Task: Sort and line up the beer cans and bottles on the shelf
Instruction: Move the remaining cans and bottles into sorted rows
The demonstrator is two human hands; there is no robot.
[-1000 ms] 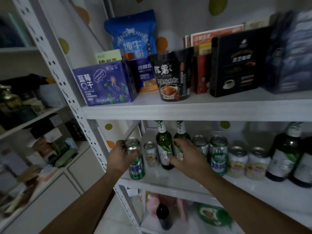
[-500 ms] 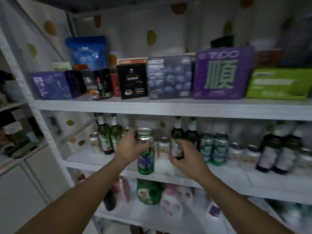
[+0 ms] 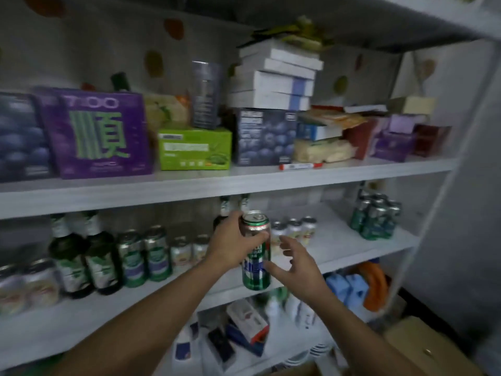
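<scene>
My left hand (image 3: 233,245) grips a tall green beer can (image 3: 257,270) in front of the middle shelf (image 3: 352,240), its fingers wrapped round the upper part. My right hand (image 3: 294,263) hovers just right of the can with fingers spread and holds nothing. On the shelf stand dark green bottles (image 3: 86,259), green cans (image 3: 145,256), and small pale cans (image 3: 189,249). More pale cans (image 3: 296,230) stand behind my hands. A cluster of green cans (image 3: 375,219) stands at the far right.
The upper shelf (image 3: 189,188) carries a purple box (image 3: 100,132), a green box (image 3: 195,149), stacked white boxes (image 3: 273,82) and a red marker (image 3: 301,166). Below are bottles and boxes (image 3: 244,329). A cardboard box (image 3: 423,348) sits at the lower right.
The view has swung right along the shelf. My left hand carried the green can rightward. My right hand let go of the bottle and now hangs open beside the can.
</scene>
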